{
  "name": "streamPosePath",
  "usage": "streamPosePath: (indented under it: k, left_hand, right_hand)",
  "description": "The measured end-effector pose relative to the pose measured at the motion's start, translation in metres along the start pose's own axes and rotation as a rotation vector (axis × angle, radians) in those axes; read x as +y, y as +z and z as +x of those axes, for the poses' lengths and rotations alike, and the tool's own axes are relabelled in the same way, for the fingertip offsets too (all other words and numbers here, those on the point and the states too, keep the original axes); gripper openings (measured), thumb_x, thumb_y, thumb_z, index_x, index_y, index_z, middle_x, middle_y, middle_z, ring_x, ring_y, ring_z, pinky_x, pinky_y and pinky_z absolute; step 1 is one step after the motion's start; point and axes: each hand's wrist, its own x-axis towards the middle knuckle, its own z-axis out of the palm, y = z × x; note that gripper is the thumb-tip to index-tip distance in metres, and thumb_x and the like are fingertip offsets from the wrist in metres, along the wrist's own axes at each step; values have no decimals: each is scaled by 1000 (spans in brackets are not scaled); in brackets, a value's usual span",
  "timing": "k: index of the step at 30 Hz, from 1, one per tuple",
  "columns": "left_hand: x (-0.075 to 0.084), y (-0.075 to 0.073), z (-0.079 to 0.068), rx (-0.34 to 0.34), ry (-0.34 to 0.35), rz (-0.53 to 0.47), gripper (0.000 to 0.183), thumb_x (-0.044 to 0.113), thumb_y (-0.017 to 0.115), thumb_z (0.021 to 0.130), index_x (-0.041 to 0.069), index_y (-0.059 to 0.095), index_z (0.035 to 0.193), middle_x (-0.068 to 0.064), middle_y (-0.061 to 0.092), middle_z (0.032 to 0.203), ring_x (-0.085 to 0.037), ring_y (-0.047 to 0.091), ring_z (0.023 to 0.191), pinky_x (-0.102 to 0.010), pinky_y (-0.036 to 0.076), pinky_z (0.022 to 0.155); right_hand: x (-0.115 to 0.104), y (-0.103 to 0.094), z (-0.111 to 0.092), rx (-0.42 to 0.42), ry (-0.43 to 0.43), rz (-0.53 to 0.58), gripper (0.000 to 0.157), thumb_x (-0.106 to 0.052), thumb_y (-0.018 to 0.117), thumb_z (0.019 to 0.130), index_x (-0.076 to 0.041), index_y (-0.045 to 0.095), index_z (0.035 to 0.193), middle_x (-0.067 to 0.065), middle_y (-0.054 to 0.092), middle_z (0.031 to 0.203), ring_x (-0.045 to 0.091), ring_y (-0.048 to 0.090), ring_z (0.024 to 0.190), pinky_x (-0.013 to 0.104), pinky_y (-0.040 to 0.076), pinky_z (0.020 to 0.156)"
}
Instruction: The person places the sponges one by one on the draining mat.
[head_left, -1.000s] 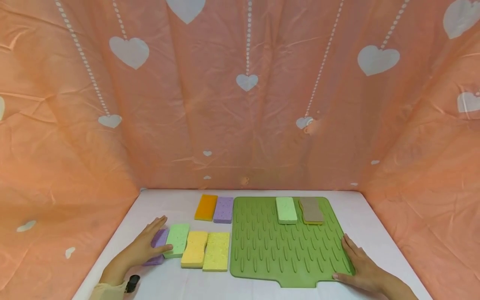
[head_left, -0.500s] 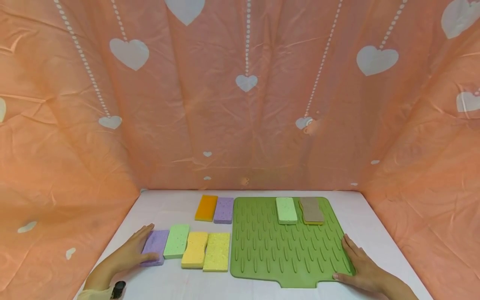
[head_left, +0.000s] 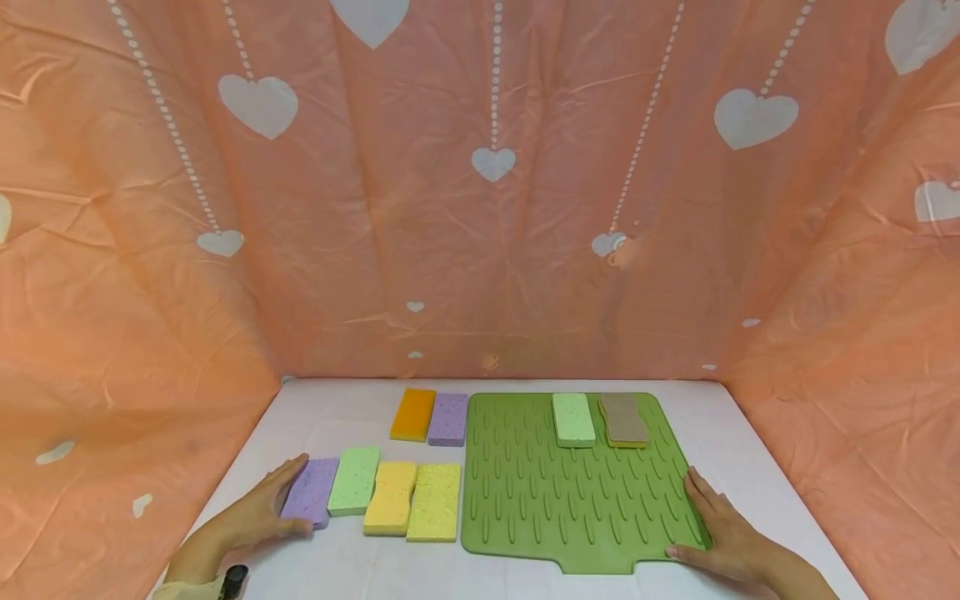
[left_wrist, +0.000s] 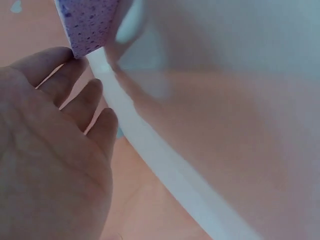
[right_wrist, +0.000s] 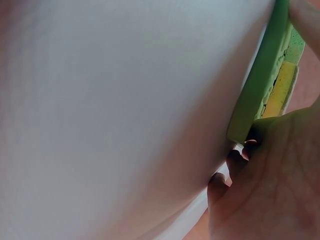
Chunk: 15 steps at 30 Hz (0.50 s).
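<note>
Near the table's (head_left: pixel 375 575) left edge, the left hand (head_left: pixel 258 507), fingers loosely spread, lies against a purple sponge (head_left: pixel 312 492); the right hand (head_left: pixel 726 535), thumb spread wide, touches the near right corner of a green mat (head_left: pixel 562 500) carrying a mint sponge (head_left: pixel 573 419) and grey-topped sponge (head_left: pixel 624 418) along its far edge.

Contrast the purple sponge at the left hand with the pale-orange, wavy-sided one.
The purple sponge shows straight sides; the pale-orange sponge has an inward curve.
The left hand is at the purple sponge's edge, away from the pale-orange sponge.
The purple sponge is leftmost in its row; the pale-orange sponge sits between two others.
Both lie on the white surface.
</note>
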Motion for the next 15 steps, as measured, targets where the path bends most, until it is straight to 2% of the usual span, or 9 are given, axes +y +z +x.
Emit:
streamPosePath:
  k: [1, 2, 4, 6, 8, 11, 15]
  left_hand:
    - [0, 0, 0, -9, -4, 0, 119, 33, 93, 62, -9, 28, 153, -41, 23, 153, -65, 14, 139, -77, 13, 107]
    - [0, -1, -1, -18, -12, -8, 120, 33, 93, 62, -8, 27, 153, -40, 22, 154, -64, 13, 139, -69, 9, 115]
    - [-1, -1, -1, -28, -6, -15, 121, 32, 93, 62, -8, 25, 154, -39, 22, 154, -63, 13, 140, -41, 4, 123]
    - [-2, -1, -2, -30, 11, -18, 121, 32, 93, 62, -9, 24, 153, -38, 22, 155, -62, 15, 139, -11, 1, 113]
    - [-3, 0, -2, -21, 38, -15, 120, 32, 93, 63, -10, 25, 152, -38, 24, 153, -62, 19, 138, 6, -1, 93]
    - [-3, 1, -3, -7, 49, -13, 119, 33, 93, 63, -10, 27, 152, -36, 28, 152, -60, 23, 136, 8, 2, 91]
    - [-4, 1, -3, -1, 20, -13, 119, 36, 93, 62, -6, 28, 153, -34, 30, 152, -58, 24, 136, 8, 2, 89]
  right_hand:
    - [0, 0, 0, 8, -5, 0, 112, -49, 79, 81, 10, 19, 155, 16, 9, 167, -20, -14, 131, 0, -12, 105]
    - [0, 0, 0, 8, -5, 3, 112, -49, 79, 81, 10, 19, 155, 17, 9, 167, -19, -13, 132, 1, -12, 105]
    - [1, 0, 1, 9, -1, 7, 112, -50, 79, 81, 10, 20, 154, 20, 12, 166, -11, -11, 137, 1, -12, 106]
    - [1, 0, 2, 1, 14, 13, 112, -51, 78, 81, 10, 19, 155, 22, 13, 165, 1, -6, 144, 2, -12, 106]
    - [2, 0, 2, -5, 26, 20, 112, -51, 78, 81, 9, 19, 155, 24, 14, 164, 15, 2, 148, 2, -12, 106]
    - [3, 1, 2, -8, 33, 30, 112, -51, 78, 81, 10, 20, 155, 26, 15, 163, 21, 5, 148, 2, -12, 106]
    - [3, 2, 1, -8, 35, 35, 112, -50, 78, 81, 10, 21, 154, 27, 17, 162, 15, 3, 147, 2, -12, 106]
